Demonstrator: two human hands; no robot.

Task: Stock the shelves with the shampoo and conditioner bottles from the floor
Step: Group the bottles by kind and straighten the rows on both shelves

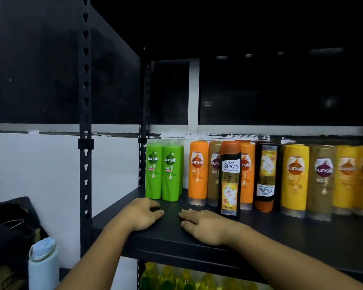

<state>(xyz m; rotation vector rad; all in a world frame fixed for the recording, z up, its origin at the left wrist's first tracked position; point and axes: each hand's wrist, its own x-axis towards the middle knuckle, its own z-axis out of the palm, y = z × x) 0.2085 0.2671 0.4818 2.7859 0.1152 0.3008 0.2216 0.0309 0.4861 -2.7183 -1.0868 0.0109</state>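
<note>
Both my hands lie palm down on the black shelf (pixel 281 243) and hold nothing. My left hand (pixel 139 214) rests just in front of two green Sunsilk bottles (pixel 162 170). My right hand (pixel 203 223) rests flat just left of a black and orange Safi Shayla bottle (pixel 230 178) standing forward of the row. Behind it stand orange Sunsilk bottles (pixel 198 172), a brown one (pixel 214 172), an upside-down Safi Shayla bottle (pixel 266 176), then yellow (pixel 294 176) and brown (pixel 322 181) Sunsilk bottles running off to the right.
A black slotted upright post (pixel 85 143) stands at the shelf's left front corner. A pale blue flask (pixel 43 262) and a dark bag (pixel 11 222) sit at lower left. Yellow-green bottles (pixel 187 279) fill the shelf below. A dark window is behind.
</note>
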